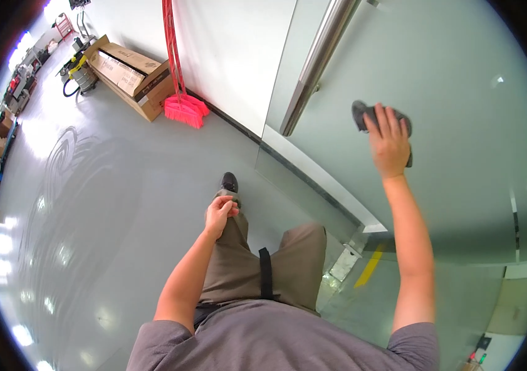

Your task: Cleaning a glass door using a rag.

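With its fingers spread, my right hand (389, 150) presses a dark grey cloth (360, 116) flat against a frosted glass door (458, 139). Parts of the cloth stick out past the fingers on both sides; the palm hides the rest. Left of the cloth, a long steel door handle (316, 60) runs up the glass. My left hand (219, 214) hangs low in front of my trouser leg, its fingers loosely curled together. Nothing shows in it.
Red brooms (184, 110) lean on the white wall (235, 51) beside a long cardboard box (129, 74). A vacuum cleaner (82, 74) stands beyond. Boxes and equipment line the far left of the grey floor (105, 185). A metal floor hinge (344, 262) sits under the glass.
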{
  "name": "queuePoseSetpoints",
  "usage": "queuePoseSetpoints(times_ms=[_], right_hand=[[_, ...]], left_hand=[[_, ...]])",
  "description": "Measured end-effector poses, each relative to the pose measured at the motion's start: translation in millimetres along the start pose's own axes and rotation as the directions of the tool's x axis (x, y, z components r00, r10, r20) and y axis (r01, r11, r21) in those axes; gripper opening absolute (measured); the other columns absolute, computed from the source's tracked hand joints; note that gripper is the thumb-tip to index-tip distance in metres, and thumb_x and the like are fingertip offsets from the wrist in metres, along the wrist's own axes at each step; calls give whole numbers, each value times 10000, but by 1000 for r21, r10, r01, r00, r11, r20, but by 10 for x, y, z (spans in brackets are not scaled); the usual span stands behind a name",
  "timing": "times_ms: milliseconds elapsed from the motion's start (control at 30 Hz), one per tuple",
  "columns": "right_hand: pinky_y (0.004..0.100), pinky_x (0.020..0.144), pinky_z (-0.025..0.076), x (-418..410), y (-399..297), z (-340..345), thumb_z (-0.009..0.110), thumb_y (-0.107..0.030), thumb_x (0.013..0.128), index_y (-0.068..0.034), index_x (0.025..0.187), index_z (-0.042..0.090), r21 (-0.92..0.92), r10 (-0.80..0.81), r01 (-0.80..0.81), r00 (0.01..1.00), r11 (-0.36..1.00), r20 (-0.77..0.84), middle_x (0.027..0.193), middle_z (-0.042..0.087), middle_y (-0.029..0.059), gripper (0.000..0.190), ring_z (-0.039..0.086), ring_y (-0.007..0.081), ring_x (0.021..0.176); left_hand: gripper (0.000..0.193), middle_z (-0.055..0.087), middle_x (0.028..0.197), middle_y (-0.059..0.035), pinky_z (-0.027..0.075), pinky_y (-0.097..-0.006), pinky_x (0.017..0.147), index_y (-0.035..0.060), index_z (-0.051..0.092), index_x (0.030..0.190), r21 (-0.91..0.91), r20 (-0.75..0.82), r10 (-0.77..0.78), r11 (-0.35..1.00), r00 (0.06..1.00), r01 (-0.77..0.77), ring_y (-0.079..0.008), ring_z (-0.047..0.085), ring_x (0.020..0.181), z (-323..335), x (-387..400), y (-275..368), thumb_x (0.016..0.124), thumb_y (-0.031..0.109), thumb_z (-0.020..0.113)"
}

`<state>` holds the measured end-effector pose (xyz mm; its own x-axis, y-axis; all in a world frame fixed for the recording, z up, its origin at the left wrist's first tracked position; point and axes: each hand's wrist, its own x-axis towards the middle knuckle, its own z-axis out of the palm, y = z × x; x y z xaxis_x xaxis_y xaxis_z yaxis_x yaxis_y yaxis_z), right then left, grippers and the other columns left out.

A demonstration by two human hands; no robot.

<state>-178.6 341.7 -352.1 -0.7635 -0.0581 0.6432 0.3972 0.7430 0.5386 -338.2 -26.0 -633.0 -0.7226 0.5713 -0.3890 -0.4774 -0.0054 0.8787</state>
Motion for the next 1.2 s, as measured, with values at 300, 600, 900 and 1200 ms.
queuePoseSetpoints(times_ms=[300,600,900,1200], right_hand=[[436,1025,422,-155,-53,-19,558,-81,845,-171,1105,667,133,-71,56,992,990,107,1387,511,7,296,478,212,1269],[486,996,411,794,775,-735,589,-91,860,-205,1145,648,-136,94,-141,948,981,-304,1307,579,12,313,526,246,1213],[459,949,459,254,343,-233,584,-121,845,-184,1111,662,-83,31,-41,992,996,-122,1349,552,11,284,525,241,1225],[431,1006,439,-749,-151,211,566,-111,860,-114,1026,659,267,-156,104,971,958,181,1332,557,34,191,514,238,1237]], left_hand=[[221,648,944,-87,547,-279,743,0,574,1127,-20,10,16,1000,1000,-16,-153,641,763,14,42,-5,939,113,547],[206,640,935,-85,545,-280,742,4,571,1127,-1,5,-7,1000,1000,7,-146,632,760,0,101,-25,945,98,542],[207,643,938,-85,541,-271,741,2,569,1122,-2,-5,-19,1000,1000,19,-146,636,768,63,70,48,945,107,544],[213,643,950,-91,543,-281,742,-1,564,1128,-29,12,7,1000,1000,-6,-150,635,771,29,18,43,950,112,538]])
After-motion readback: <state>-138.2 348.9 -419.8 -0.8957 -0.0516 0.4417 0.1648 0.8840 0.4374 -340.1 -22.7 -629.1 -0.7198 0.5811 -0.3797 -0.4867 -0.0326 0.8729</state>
